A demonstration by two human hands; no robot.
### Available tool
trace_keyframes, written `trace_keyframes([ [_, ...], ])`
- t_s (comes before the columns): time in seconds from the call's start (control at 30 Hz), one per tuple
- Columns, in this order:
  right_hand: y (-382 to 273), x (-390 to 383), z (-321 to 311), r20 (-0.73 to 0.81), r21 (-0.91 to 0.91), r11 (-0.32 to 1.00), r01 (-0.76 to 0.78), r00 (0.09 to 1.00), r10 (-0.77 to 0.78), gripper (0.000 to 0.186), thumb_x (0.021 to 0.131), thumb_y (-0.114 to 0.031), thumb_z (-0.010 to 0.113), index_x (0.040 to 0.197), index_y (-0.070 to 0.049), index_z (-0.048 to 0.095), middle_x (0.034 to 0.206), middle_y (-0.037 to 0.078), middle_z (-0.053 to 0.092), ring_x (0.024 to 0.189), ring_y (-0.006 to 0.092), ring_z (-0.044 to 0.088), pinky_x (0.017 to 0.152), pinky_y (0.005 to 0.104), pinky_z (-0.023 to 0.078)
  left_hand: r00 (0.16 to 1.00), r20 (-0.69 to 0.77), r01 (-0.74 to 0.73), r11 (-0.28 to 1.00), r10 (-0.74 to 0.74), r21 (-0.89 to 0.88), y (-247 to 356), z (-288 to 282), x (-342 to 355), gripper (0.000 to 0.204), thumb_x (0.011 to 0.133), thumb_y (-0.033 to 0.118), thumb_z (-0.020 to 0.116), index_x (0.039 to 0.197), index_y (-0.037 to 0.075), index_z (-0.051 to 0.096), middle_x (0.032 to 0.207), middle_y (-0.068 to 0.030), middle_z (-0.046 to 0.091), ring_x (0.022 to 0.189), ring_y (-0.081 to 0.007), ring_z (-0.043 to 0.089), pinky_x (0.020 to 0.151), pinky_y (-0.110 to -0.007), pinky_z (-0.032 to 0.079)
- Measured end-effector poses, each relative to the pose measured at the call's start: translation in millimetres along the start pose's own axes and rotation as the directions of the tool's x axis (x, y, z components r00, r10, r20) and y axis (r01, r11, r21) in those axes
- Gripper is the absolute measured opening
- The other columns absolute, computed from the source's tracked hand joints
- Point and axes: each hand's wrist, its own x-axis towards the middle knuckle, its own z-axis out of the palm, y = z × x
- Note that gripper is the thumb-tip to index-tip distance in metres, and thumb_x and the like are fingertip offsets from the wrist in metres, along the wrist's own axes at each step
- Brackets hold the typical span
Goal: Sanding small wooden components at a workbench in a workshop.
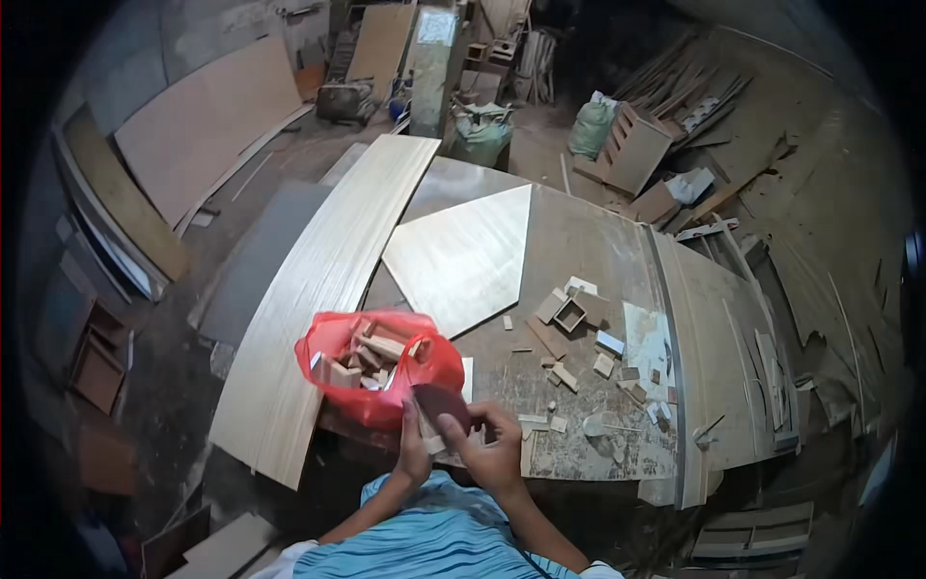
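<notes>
I've got the right hand (pixel 492 452) pinching a dark maroon sheet (pixel 444 403) — left hand (pixel 415 452) at its edge, can't tell its grip. Sheet's by the near side of the red bag (pixel 331 388) of wood offcuts (pixel 386 345). Bag overlaps the long pale board (pixel 313 280) on the desk (pixel 569 461) — small blocks (pixel 565 376) scattered right.

Facing forward and down

The fisheye head camera looks down from above the near edge of the bench (pixel 588 241), close over the wearer's blue shirt (pixel 424 531), left hand (pixel 415 446) and right hand (pixel 494 455). The bench's far edge lies well beyond, and dark corners bound the wide, rounded view.
</notes>
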Motion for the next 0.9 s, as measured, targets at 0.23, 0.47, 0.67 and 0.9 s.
trace_keyframes([
  [0.23, -4, -1, -5, -0.095, 0.08, 0.997, -0.018, 0.995, 0.026, 0.02, 0.084, -0.015, 0.082, 0.086, -0.004, 0.066, 0.077, -0.001, 0.061, 0.07, 0.0055, 0.051, 0.063, 0.0222, 0.04, 0.994, 0.053, 0.089, 0.994, -0.093, 0.07, -10, -3, 5, 0.076, 0.102, 0.069, 0.017, 0.138, 0.009, 0.048, 0.118, -0.0086, 0.063, 0.104, -0.0229, 0.065, 0.094, -0.036, 0.053],
  [0.47, 18, 3, -19, -0.23, 0.041, 0.999, 0.021, 0.973, -0.011, 0.023, 0.083, -0.018, 0.083, 0.082, -0.004, 0.064, 0.073, -0.002, 0.057, 0.065, 0.0061, 0.047, 0.058, 0.0244, 0.038, 0.992, -0.021, 0.123, 0.988, -0.122, 0.097, -11, 6, 16, 0.079, 0.1, 0.072, 0.016, 0.132, 0.01, 0.054, 0.111, -0.0077, 0.065, 0.095, -0.0223, 0.067, 0.072, -0.03, 0.055],
  [0.67, 27, 1, -23, -0.338, 0.08, 0.996, -0.033, 0.939, 0.058, 0.021, 0.085, -0.012, 0.081, 0.081, -0.005, 0.062, 0.074, -0.003, 0.057, 0.063, 0.0043, 0.046, 0.057, 0.0223, 0.037, 0.996, 0.051, 0.065, 0.973, -0.078, 0.22, -17, -2, 22, 0.056, 0.109, 0.047, 0.024, 0.133, 0.005, 0.051, 0.114, -0.0076, 0.061, 0.1, -0.0172, 0.061, 0.085, -0.031, 0.05],
  [0.9, 29, -1, -17, -0.237, -0.085, 0.996, 0.004, 0.971, -0.024, 0.024, 0.081, -0.01, 0.083, 0.082, -0.005, 0.06, 0.076, -0.001, 0.054, 0.067, 0.0067, 0.046, 0.06, 0.0244, 0.038, 0.893, 0.189, -0.381, 0.462, 0.409, 0.801, -15, 11, 11, 0.037, 0.111, 0.035, 0.032, 0.109, 0.005, 0.054, 0.097, -0.0026, 0.054, 0.088, -0.0112, 0.055, 0.077, -0.026, 0.047],
])
